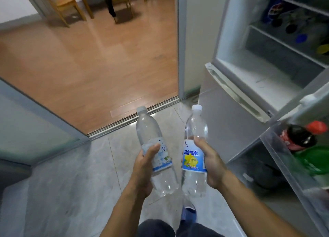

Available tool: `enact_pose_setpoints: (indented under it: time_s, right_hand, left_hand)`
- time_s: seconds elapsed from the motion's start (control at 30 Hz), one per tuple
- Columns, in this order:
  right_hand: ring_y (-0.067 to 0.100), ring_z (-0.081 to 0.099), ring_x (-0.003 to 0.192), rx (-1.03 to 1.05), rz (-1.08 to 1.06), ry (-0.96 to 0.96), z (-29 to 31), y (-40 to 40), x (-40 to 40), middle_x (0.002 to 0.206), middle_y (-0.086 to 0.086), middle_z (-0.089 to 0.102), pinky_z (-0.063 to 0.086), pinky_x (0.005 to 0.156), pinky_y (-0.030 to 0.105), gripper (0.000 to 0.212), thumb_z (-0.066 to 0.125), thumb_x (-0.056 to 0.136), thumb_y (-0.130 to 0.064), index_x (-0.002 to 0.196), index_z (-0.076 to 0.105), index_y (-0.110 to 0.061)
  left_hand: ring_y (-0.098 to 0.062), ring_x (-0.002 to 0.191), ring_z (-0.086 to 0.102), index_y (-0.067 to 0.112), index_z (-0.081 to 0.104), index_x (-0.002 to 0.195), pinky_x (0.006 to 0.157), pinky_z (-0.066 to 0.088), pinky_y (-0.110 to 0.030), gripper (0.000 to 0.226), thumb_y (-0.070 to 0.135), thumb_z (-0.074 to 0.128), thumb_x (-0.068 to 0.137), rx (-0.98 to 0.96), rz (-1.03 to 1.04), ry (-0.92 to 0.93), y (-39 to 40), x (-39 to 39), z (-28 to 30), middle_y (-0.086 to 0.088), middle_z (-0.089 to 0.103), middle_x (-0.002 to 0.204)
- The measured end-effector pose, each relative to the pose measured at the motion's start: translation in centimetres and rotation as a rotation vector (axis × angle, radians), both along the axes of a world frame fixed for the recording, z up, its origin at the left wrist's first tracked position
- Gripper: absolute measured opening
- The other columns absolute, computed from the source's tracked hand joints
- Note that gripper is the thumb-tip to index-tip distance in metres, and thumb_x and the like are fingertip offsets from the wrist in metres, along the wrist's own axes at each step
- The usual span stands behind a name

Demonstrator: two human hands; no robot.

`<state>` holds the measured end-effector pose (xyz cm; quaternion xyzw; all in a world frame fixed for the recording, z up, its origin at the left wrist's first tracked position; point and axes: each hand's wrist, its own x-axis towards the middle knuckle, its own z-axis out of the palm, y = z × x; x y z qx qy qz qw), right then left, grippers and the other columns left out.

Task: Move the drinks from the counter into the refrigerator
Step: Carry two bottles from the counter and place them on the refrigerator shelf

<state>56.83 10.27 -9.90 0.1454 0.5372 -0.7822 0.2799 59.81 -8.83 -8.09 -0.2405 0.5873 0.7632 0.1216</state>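
My left hand (144, 167) grips a clear plastic bottle (151, 131) with a pale blue label, tilted slightly left. In my right hand (211, 162) I hold a second clear bottle (195, 128) with a blue and yellow label and a white cap, nearly upright. Both bottles hang over the grey tiled floor, just left of the open refrigerator (252, 71). Inside the refrigerator, several drinks (292, 23) lie on the upper shelves. Its door shelf (277, 147) at the right holds a dark cola bottle with a red cap (302, 135) and a green bottle (316, 158).
The refrigerator's lower door (229, 115) is closed, to the right of my hands. A doorway with a sliding track (131, 120) leads to a wooden floor with chairs (65, 3). A frosted glass panel (26, 115) stands at the left. My feet (188, 213) show below.
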Motion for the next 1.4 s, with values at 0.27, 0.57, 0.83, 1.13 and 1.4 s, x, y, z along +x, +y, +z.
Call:
enact_pose_setpoints:
  time_s: [0.27,0.57,0.83,1.13,1.4]
  right_hand:
    - [0.03,0.074,0.084,0.013,-0.258,-0.04,-0.4,0.9,-10.5,0.1,0.016,0.075,0.059,0.069,0.036,0.049,0.073,0.069,-0.057,0.104,0.075,-0.022]
    - [0.029,0.071,0.075,-0.032,-0.597,-0.041,2.3,0.8,-20.0,0.092,0.018,0.071,0.057,0.066,0.037,0.088,0.087,0.051,-0.062,0.113,0.068,-0.002]
    - [0.028,0.073,0.08,0.036,-0.952,0.082,6.3,5.5,-25.2,0.096,0.013,0.076,0.058,0.073,0.04,0.056,0.084,0.064,-0.043,0.111,0.069,-0.017]
    - [0.02,0.075,0.084,0.267,-1.206,0.301,13.7,16.6,-30.4,0.101,0.006,0.077,0.059,0.068,0.033,0.038,0.076,0.084,-0.017,0.118,0.06,-0.02]
    - [0.015,0.073,0.084,0.379,-1.553,0.457,19.3,25.3,-36.2,0.102,0.002,0.074,0.059,0.074,0.034,0.042,0.08,0.08,-0.016,0.118,0.063,-0.017]
  left_hand:
    - [-0.032,0.087,0.072,0.01,0.059,0.123,0.076,0.059,-0.045,0.062,0.043,0.067,0.071,0.073,-0.215,-0.049,0.9,-14.0,-0.3,-0.016,0.074,0.1]
    - [-0.031,0.08,0.071,0.004,0.062,0.122,0.067,0.056,-0.037,0.066,0.039,0.08,0.069,0.178,-0.526,-0.059,2.3,-30.8,0.9,-0.017,0.073,0.097]
    - [-0.023,0.068,0.07,0.012,0.067,0.11,0.059,0.058,-0.034,0.05,0.04,0.078,0.07,0.272,-0.779,0.035,10.2,-40.5,4.6,-0.01,0.072,0.084]
    - [-0.031,0.083,0.074,0.016,0.066,0.12,0.07,0.059,-0.047,0.055,0.035,0.078,0.069,0.279,-0.908,0.217,22.4,-48.8,12.2,-0.015,0.075,0.102]
    - [-0.023,0.094,0.073,0.013,0.057,0.125,0.079,0.06,-0.04,0.061,0.039,0.079,0.074,0.235,-0.933,0.503,33.8,-54.4,16.0,-0.009,0.074,0.11]
